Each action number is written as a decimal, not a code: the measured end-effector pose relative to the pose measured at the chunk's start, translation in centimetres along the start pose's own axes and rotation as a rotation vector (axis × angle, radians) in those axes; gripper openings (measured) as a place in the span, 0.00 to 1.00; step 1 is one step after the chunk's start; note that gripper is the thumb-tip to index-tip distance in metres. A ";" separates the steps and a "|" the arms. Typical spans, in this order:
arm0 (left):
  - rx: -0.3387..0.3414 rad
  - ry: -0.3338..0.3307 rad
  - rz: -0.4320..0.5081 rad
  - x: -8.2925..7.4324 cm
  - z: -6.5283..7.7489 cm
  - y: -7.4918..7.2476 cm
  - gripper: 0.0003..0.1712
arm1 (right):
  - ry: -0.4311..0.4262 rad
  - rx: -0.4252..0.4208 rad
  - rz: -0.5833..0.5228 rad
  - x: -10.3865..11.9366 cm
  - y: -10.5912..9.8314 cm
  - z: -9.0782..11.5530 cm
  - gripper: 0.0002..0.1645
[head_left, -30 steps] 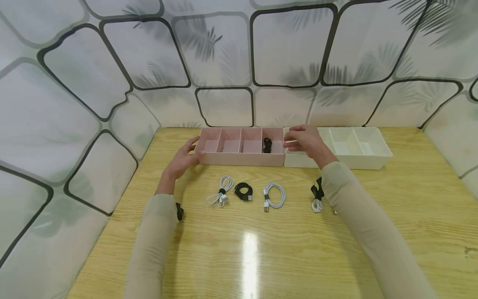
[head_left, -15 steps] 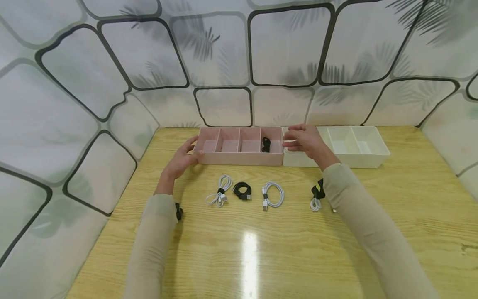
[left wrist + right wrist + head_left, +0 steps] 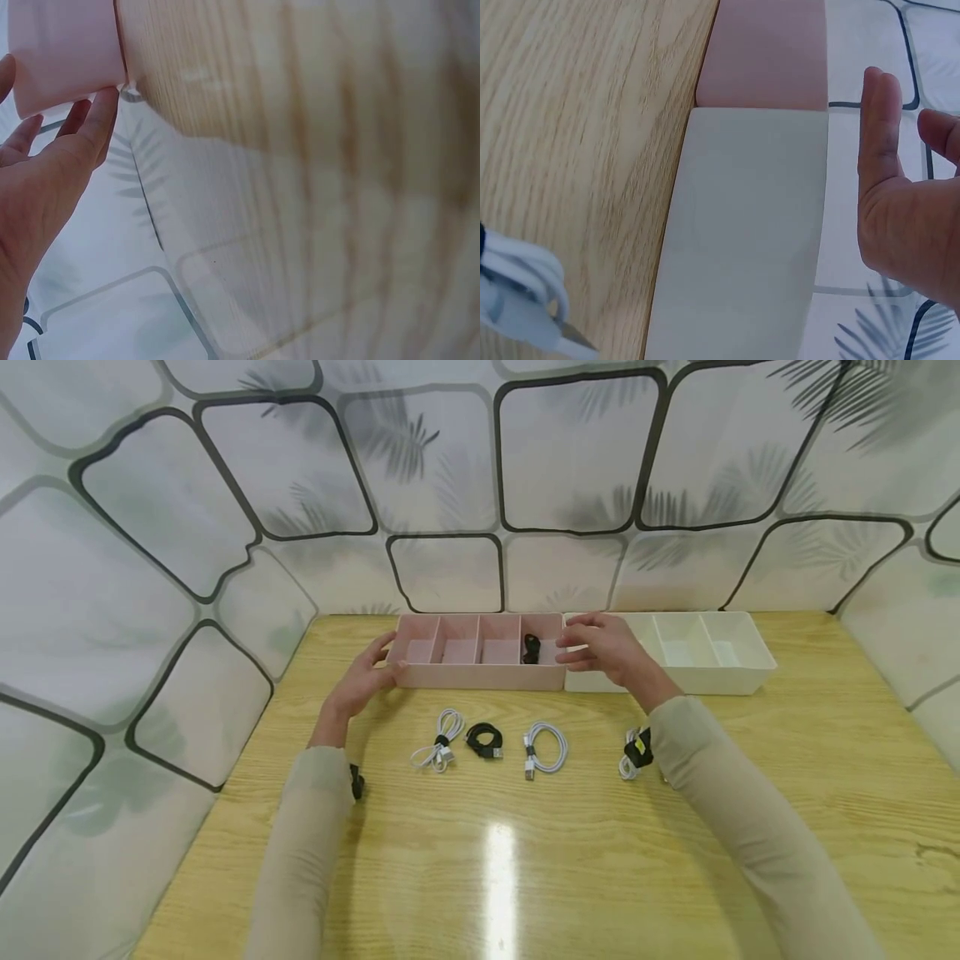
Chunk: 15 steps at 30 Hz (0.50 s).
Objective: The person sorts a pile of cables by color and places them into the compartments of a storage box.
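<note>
A pink divided box (image 3: 480,677) stands at the back of the table, with a black coiled cable (image 3: 531,649) in its rightmost compartment. My left hand (image 3: 362,681) rests on the left end of that box; its fingers (image 3: 90,124) lie fairly straight against the end wall in the left wrist view. Butted against the pink box on the right is a white divided box (image 3: 720,682). Over the seam between the two hovers my right hand (image 3: 611,652), fingers loosely extended and holding nothing. In the right wrist view that hand is above the rim, apart from the white box.
In front of the boxes lie a white cable (image 3: 442,742), a black cable (image 3: 486,741), another white cable (image 3: 546,747), and a white one with a black strap (image 3: 637,750). Something small is mostly hidden by the right sleeve (image 3: 705,752). A patterned cloth (image 3: 450,572) rises behind the table.
My right hand has shifted slightly left, its fingertips now over the pink box's right edge. The black strap beside the right sleeve shows more. The left hand keeps its place on the pink box.
</note>
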<state>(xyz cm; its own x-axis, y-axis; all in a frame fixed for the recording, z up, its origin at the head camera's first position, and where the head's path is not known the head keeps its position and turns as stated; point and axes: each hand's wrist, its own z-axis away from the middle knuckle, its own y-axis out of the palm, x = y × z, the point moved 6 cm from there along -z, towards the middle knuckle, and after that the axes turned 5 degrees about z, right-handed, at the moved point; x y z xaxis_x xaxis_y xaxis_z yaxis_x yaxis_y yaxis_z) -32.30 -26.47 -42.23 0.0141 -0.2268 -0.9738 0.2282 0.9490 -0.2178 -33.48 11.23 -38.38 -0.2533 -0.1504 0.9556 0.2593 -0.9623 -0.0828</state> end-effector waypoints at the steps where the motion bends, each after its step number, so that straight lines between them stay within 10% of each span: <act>1: 0.002 0.000 0.000 0.0 0.0 0.0 0.41 | 0.001 0.012 0.009 0.0 0.2 0.1 0.32; 15: 0.023 -0.029 0.030 -2.7 1.4 0.9 0.41 | -0.038 0.125 0.115 -0.9 2.6 2.2 0.31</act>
<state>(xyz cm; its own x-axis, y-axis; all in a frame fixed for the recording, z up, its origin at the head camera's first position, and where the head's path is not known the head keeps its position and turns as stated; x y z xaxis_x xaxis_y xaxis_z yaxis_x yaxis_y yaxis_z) -30.74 -25.28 -39.76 0.0489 -0.2049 -0.9776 0.2500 0.9501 -0.1866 -30.50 9.38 -38.84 -0.1800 -0.2470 0.9522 0.3988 -0.9032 -0.1589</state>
